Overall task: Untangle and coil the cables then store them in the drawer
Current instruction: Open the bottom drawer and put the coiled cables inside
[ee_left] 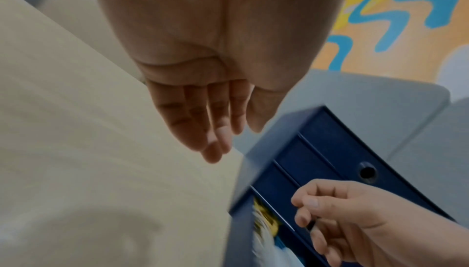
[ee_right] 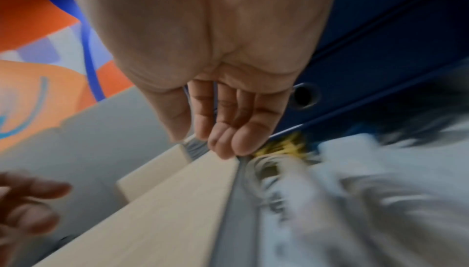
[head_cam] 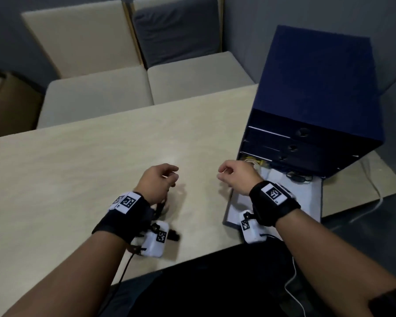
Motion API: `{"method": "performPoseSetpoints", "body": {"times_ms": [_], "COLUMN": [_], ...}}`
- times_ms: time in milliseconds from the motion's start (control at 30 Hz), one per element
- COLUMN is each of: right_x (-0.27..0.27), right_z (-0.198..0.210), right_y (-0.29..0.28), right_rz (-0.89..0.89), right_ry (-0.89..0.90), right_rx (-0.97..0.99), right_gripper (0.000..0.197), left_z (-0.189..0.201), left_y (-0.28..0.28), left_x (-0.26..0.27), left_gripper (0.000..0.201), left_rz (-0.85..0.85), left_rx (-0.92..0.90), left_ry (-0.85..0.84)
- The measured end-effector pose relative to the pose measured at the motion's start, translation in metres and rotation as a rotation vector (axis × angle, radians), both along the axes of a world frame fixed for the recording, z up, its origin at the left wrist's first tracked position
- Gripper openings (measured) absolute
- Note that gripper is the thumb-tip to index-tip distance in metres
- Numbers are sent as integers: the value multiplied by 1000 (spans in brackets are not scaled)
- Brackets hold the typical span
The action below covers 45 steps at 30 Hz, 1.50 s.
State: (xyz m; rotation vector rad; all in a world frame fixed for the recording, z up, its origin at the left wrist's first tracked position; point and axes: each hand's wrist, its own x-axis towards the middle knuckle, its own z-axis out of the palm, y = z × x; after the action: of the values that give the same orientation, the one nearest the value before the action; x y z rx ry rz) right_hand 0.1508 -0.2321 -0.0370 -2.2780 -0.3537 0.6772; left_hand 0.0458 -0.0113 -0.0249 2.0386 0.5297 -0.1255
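Cables [head_cam: 257,162] lie in the open bottom drawer [head_cam: 311,197] by the table's [head_cam: 101,168] right edge, the left hand [head_cam: 160,179] and right hand [head_cam: 236,177] hang loose and empty, so a slow, straight push should shut it without pinching loops.

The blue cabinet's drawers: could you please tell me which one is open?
The bottom drawer: it is pulled out toward the person, with coiled cables showing inside. The drawers above it sit pushed into the cabinet.
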Motion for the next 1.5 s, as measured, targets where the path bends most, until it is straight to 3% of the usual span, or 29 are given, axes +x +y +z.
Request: {"method": "performPoseSetpoints", "body": {"times_ms": [133, 267, 467, 633, 767, 933, 1100, 1233, 1400, 1500], "right_x": [-34, -63, -94, -107, -105, -91, -77, -67, -59, -49], "right_z": [-18, -43, -62, -68, -66, -38, -5, 7, 10, 3], "right_y": [61, 103, 145, 165, 165, 142, 94, 31, -65, -119], "right_rz": [132, 142, 52, -160, -164, -151, -249, -406, -561, -599], "right_ry": [83, 157, 240, 406, 427, 300, 190, 116, 55, 62], "right_rx": [-33, -101, -207, -58, 18, 149, 298, 323, 190, 35], "right_gripper": [9, 19, 60, 34, 18, 12, 16, 21, 24, 25], "left_z": [-14, -30, -56, -63, -57, -41, -19, -6, -10, -16], "left_y": [59, 81, 80, 78, 79, 72, 35, -23, -106, -141], "left_x": [-38, -64, -77, -77, -79, -69, -33, 3, 37, 52], "left_gripper": [20, 28, 40, 31, 36, 53, 39, 33, 27, 36], "left_rz": [111, 51, -55, -60, -12, 33, -13, -143, -379, -490], "left_rx": [109, 191, 160, 114, 0, -15, -350, -384, -285, -206], "left_ry": [61, 204, 429, 408, 376, 227, 88, 55, 104, 149]}}
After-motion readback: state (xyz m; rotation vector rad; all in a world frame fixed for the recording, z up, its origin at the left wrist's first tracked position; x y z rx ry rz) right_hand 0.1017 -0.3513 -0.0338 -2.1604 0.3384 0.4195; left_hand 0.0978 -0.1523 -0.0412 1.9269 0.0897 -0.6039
